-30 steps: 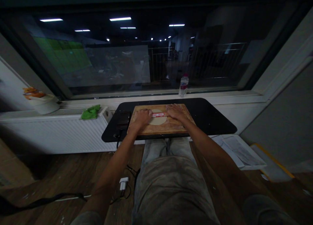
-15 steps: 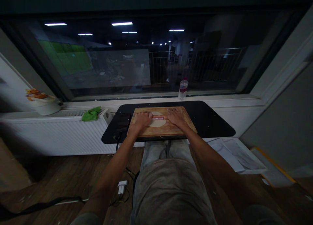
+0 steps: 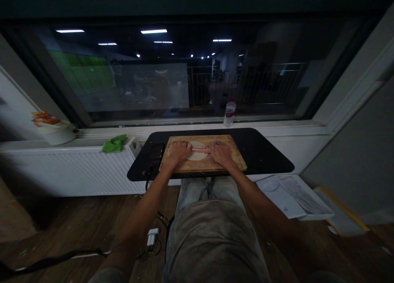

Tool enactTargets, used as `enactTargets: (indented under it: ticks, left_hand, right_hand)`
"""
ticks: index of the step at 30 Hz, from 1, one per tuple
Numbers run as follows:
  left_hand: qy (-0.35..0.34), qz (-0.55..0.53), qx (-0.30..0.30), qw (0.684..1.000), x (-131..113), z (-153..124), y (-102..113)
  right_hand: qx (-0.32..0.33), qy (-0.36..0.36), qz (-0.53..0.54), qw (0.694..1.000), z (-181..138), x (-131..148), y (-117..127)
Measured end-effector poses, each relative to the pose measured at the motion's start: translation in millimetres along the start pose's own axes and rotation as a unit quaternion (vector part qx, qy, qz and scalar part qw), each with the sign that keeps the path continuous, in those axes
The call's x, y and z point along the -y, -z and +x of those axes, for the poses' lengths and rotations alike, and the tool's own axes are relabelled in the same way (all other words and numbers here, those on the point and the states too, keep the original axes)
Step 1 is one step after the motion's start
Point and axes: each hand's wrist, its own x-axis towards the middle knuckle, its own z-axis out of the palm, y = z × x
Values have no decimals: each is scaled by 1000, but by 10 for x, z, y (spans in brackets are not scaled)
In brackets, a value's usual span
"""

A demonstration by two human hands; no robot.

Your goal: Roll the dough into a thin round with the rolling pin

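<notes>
A wooden board lies on a small black table in front of me. On the board is a flat round of pale dough. A thin red and white rolling pin lies across it. My left hand rests flat on the pin's left end, fingers stretched out. My right hand presses flat on its right end in the same way. Both palms cover the pin's ends.
A dark phone-like device with a cable sits at the table's left. A water bottle stands on the window sill. A green cloth and a white bowl lie on the radiator. Papers lie on the floor at right.
Both hands and the pin have rolled a little back toward me over the dough, and the hands have come closer together. My head view has shifted slightly.
</notes>
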Motion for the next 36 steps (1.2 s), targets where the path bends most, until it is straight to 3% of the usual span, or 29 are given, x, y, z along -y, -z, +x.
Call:
enactTargets:
  ticks: [8,17,36]
  left_hand:
    - [-26,31,-28,999,1,6,-83]
    - [-43,44,-68,996,12,65,-222]
    - [-48,5,-124,991,37,75,-331]
  right_hand:
    - [-43,-16,7,999,-228,118,52]
    - [-136,-37,43,989,-460,234,-219]
    - [-188,41,93,977,-783,284,-366]
